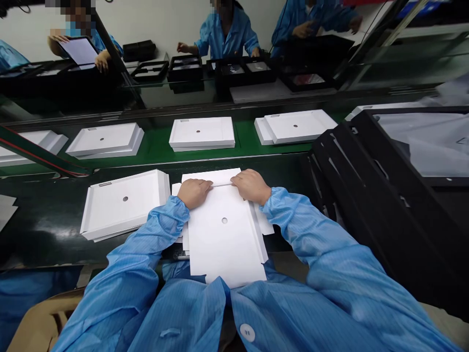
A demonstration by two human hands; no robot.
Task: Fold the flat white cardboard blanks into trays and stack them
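Dark green bench (47,244), glossy, with a bright glare patch left. Left hand (194,193) and right hand (252,186) are a little apart, fingertips facing across a small gap, both on the crease at the far end of a white card (220,249). Fingers bent and pressed to the crease; whether they pinch it, can't tell. Card is centre bench in front of the person, round hole in its middle, near end over the bench edge above the lap. More white sheets (266,222) poke out beneath it.

Left of the hands: stacked white trays (122,200), askew, top one with a round hole. Far left edge: loose white sheets (5,210), cut off by frame.

Beyond the bench, a bright green strip (157,137) carries more white trays (201,131) in a spaced row. Right: black cases (351,166) leaning in a slanted pile, cloudy plastic film (436,142) in the top one.

Slanted dark post (36,151) at left, red line along it. Back: co-workers in blue (229,32) behind a row of black boxes (185,68), the left one holding a pale panel (79,51). Pale wall (146,22) behind. Tan chair (40,322) bottom left.
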